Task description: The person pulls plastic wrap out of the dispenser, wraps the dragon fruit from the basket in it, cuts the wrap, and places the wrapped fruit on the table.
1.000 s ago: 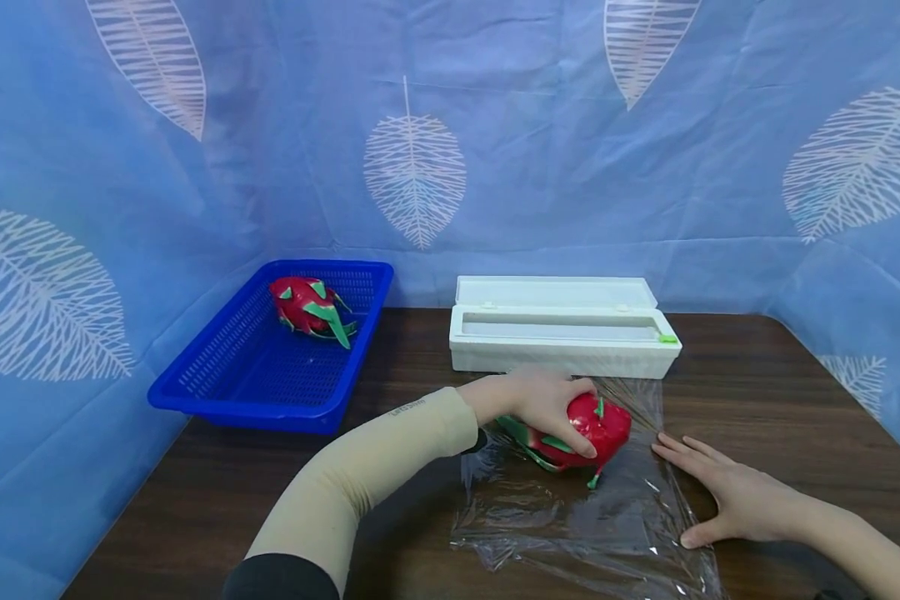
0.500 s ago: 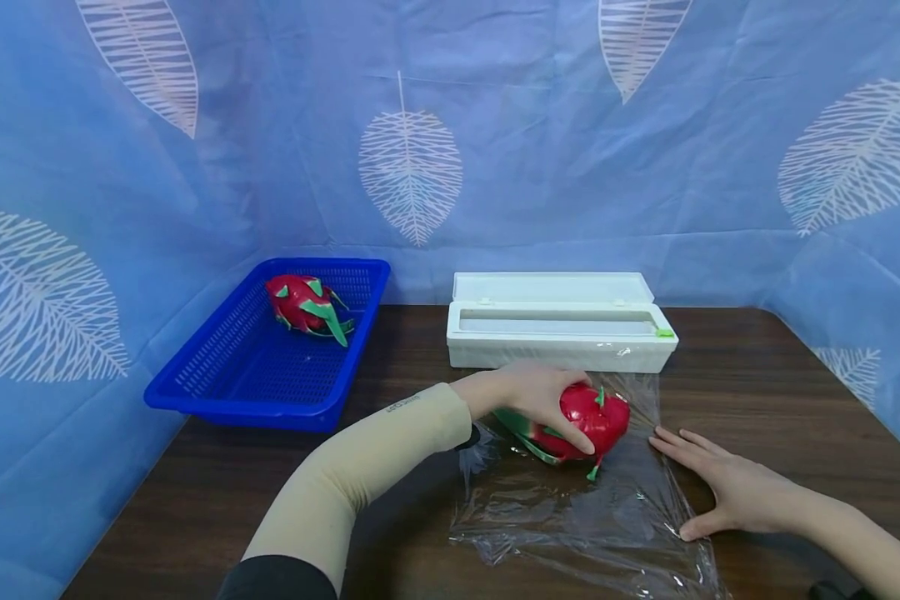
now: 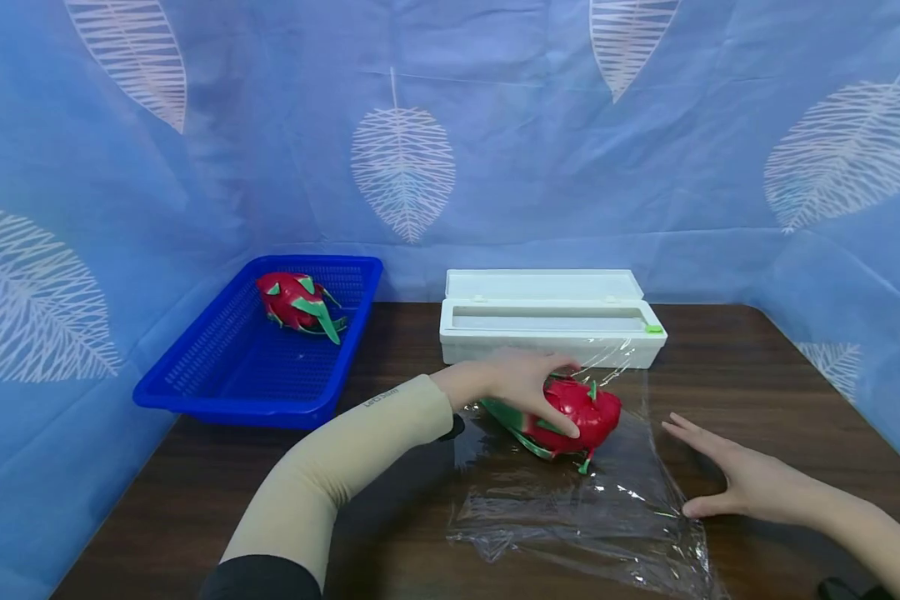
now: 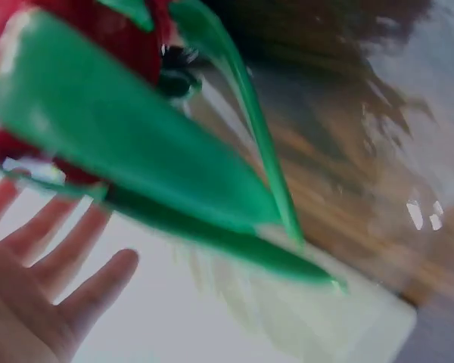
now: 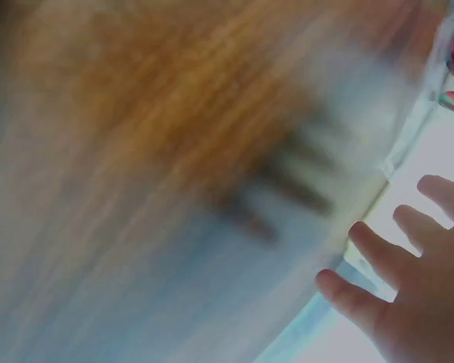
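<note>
A glossy red dragon fruit with green scales lies on a sheet of clear plastic wrap. My left hand holds it from the left, thumb on the near side and fingers over the far side. In the left wrist view, long green leaves of the fruit stand close to the spread fingers. To the right of the wrap, my right hand has its fingers spread over the table, close to the wrap's edge, holding nothing. The wrap runs back to a white dispenser box with its lid up.
A blue plastic basket stands at the back left with another dragon fruit in it. The dark wooden table is bordered by a blue leaf-patterned cloth. A green slider sits on the box's right end.
My right hand has come off the wrap's right edge, where its fingers rested. The wrap near the box has shifted and shows new creases. My left hand keeps its hold on the dragon fruit.
</note>
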Motion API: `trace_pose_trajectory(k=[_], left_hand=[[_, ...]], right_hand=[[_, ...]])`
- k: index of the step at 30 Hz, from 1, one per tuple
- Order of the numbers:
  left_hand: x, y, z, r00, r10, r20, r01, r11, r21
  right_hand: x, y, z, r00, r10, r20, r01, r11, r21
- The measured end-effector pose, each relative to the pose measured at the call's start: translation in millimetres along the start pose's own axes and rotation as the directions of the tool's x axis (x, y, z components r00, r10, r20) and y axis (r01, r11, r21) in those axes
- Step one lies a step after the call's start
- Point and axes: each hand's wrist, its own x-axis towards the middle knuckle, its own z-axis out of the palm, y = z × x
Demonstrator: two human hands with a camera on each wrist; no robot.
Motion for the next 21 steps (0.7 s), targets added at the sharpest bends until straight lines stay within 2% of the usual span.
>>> trace_pose_trajectory(k=[3,6,9,11,13,16,18,21], left_hand=[[-19.5,-8.0,-8.2,0.995,0.052,-0.08,-0.052,0.999,0.0],[-46.3,-16.1,-14.1,0.977,0.139,-0.161,-0.143,0.99,-0.01],[-75.5,-24.6,-11.3,0.944,0.241,-0.226,-0.248,0.969,-0.002],[-93.4,-28.7,-3.8,0.929,0.286,-0.236,-0.3,0.954,-0.025],[-108.5,-31.9,6.9,0.921,0.326,-0.214,-0.345,0.937,-0.06],[-125.6,-32.4,26.0,0.919,0.372,-0.128,-0.387,0.913,-0.131],[-132.7,-30.9,37.9,0.913,0.403,-0.061,-0.407,0.902,-0.146],[-137.8,-27.4,52.7,0.901,0.433,0.031,-0.424,0.892,-0.157]], right_hand=[[-3.8,-4.7,-0.1,0.996,-0.058,-0.068,0.053,0.996,-0.069],[-8.4,-9.4,1.1,0.971,-0.184,-0.153,0.167,0.979,-0.121],[-12.4,-13.5,4.3,0.92,-0.34,-0.195,0.341,0.94,-0.032],[-15.3,-16.2,7.6,0.892,-0.415,-0.18,0.438,0.892,0.112],[-18.1,-19.1,12.5,0.879,-0.457,-0.134,0.476,0.833,0.283],[-21.4,-22.0,20.6,0.875,-0.481,-0.042,0.443,0.764,0.469],[-22.1,-22.1,25.5,0.871,-0.492,0.011,0.404,0.729,0.552],[-22.6,-20.3,30.2,0.865,-0.497,0.063,0.362,0.707,0.607]])
